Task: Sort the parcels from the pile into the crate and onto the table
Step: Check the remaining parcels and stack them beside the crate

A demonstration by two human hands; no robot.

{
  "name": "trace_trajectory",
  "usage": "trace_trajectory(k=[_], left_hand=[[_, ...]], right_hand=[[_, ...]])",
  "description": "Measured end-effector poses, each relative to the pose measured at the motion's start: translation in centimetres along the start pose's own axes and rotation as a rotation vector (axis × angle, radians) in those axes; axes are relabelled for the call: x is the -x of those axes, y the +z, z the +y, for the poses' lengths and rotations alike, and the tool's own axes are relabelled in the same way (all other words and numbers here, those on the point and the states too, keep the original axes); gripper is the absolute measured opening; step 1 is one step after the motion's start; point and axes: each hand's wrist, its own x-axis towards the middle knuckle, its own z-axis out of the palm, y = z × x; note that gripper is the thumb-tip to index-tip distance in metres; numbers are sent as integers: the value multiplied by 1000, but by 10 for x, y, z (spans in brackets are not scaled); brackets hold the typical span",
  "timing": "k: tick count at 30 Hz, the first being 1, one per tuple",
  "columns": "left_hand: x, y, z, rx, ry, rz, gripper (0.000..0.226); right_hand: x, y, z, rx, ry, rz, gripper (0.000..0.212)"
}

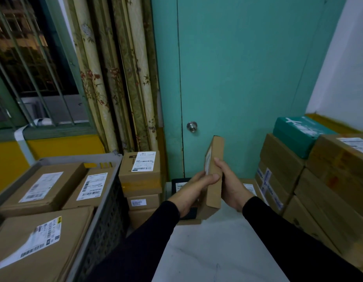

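Clamped upright between the left hand (194, 187), thumb hooked across its front edge, and the right hand (230, 183), fingers curled round its far side: 1 slim cardboard parcel (214, 174), label side turned left, held above the white table (213, 247). Already packed with at least 4 labelled boxes, the grey crate (107, 202) at left; left to sort, judging by bulk, the tall pile (327, 180) at right and possibly the short stack (141, 180) by the door. Unreadable in blur, every label; half hidden behind the wrists, a dark flat item (180, 185).
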Motion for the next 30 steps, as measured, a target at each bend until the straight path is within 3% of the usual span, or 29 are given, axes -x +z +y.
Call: trace_trajectory(k=[2, 5, 7, 10, 15, 19, 26, 30], left_hand=[[-1, -1, 0, -13, 15, 84, 47], [-10, -8, -5, -282, 23, 242, 89], [-13, -12, -7, -322, 58, 282, 82], [-14, -20, -11, -237, 84, 316, 47], [-15, -29, -33, -114, -152, 267, 46], [-23, -39, -59, 39, -253, 304, 35], [-44, -48, -95, 109, -286, 566, 36], [-66, -41, -108, 43, -314, 637, 36]], right_hand=[[-1, 0, 0, 11, -3, -42, 69], [-4, -2, 2, -41, -41, -24, 51], [-6, -5, 3, -77, -71, 47, 42], [-12, -15, 10, -102, -81, 135, 46], [-21, -32, 29, -58, -27, 231, 68], [-20, -36, 44, 13, 87, 155, 53], [-25, -35, 79, 297, 204, 92, 27], [-41, -47, 97, 408, 199, 102, 34]])
